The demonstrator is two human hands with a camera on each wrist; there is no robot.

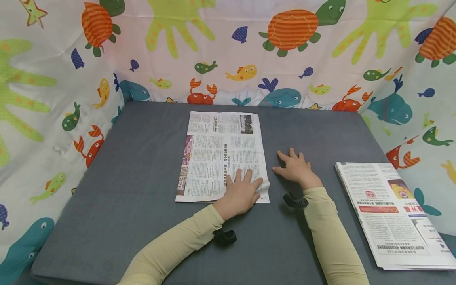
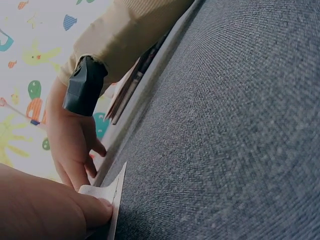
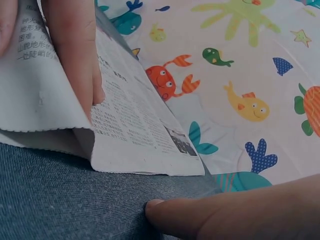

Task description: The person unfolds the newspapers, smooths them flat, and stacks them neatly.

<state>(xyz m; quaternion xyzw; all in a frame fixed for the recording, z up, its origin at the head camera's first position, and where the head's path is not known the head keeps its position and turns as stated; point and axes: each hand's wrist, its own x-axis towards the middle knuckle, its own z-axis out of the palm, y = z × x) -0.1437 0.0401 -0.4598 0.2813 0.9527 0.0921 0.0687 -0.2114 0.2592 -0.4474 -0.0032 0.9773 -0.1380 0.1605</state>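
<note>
A folded newspaper (image 1: 210, 166) lies on the grey padded surface in front of me. My left hand (image 1: 240, 194) rests on its lower right corner with the fingers spread. In the left wrist view the left thumb (image 2: 97, 212) touches the paper's edge. The near edge bulges up slightly beside the left hand's fingers (image 3: 75, 55) in the right wrist view. Just right of the newspaper, apart from it, my right hand (image 1: 297, 170) is over the grey surface with its fingers spread, holding nothing. A finger of it (image 3: 200, 215) shows low in the right wrist view.
A stack of folded newspapers (image 1: 388, 221) lies at the right edge of the grey surface (image 1: 132, 190). A curtain (image 1: 228, 51) printed with sea animals hangs along the back and both sides. Each wrist wears a black strap (image 1: 224, 237).
</note>
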